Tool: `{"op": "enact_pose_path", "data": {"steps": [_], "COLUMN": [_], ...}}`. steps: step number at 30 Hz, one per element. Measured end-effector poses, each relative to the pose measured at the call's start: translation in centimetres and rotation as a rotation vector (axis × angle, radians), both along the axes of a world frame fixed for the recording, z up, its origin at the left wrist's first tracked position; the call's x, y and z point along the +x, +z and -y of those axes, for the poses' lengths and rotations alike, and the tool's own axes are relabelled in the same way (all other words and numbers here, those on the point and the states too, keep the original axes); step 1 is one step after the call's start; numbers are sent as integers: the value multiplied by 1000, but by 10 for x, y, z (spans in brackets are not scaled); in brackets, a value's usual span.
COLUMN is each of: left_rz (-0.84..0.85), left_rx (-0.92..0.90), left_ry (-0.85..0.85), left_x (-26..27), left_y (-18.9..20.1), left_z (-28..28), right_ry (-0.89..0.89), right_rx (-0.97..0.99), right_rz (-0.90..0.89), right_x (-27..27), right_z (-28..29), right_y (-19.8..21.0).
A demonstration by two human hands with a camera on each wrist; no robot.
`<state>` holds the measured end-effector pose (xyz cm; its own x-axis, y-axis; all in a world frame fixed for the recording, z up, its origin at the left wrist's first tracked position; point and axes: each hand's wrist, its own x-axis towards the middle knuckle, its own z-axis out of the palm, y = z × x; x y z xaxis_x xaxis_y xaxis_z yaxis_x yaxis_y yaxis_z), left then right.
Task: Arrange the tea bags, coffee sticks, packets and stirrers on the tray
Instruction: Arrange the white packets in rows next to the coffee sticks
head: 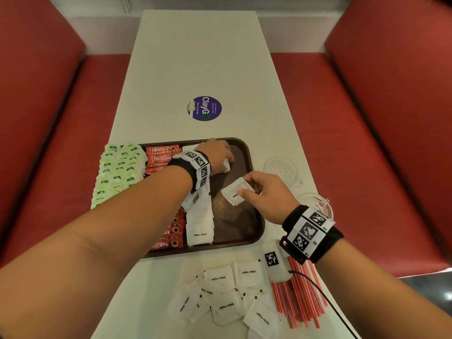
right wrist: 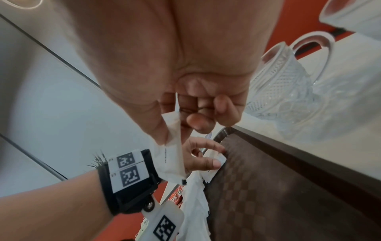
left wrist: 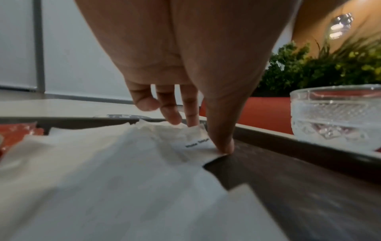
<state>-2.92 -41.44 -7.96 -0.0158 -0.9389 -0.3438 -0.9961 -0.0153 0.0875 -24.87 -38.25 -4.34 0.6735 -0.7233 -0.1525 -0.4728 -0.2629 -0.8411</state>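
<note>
A brown tray (head: 254,217) lies on the white table. Green tea bags (head: 117,172) line its left side, with red coffee sticks (head: 161,157) beside them. A row of white sugar packets (head: 199,223) runs down the tray's middle. My left hand (head: 227,160) is at the row's far end. Its thumb (left wrist: 224,145) and fingers pinch the end packet (left wrist: 195,143), which stands upright. My right hand (head: 244,187) hovers above the tray and pinches a sugar packet (head: 233,192) between thumb and forefinger (right wrist: 175,130). More loose sugar packets (head: 220,297) and red stirrers (head: 298,297) lie on the table near me.
Two cut-glass cups (head: 281,170) (head: 315,204) stand on the table just right of the tray. A purple round sticker (head: 205,108) marks the table beyond it. Red bench seats flank the table on both sides. The tray's right half shows bare brown surface.
</note>
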Motion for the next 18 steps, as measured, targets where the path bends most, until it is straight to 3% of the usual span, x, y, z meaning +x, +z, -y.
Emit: {"op": "enact_pose_path", "data": {"steps": [7,13,15,18], "left_rz": [-9,-463,-629,-679], "left_rx": [57,-244,-204,-143], "left_ry": [-35,176,180,110], "left_x": [7,5,-1,-5], "left_y": [5,43,60,63], "left_z": [3,-26,-43,-64], "right_ry": [-2,-83,-86,-98], "right_rx": [17,100,94,99], "right_rz": [-11,30,21,11], "right_x": [0,7,9,12], "right_z": [2,7,7,5], "right_y": [-1,5,7,5]}}
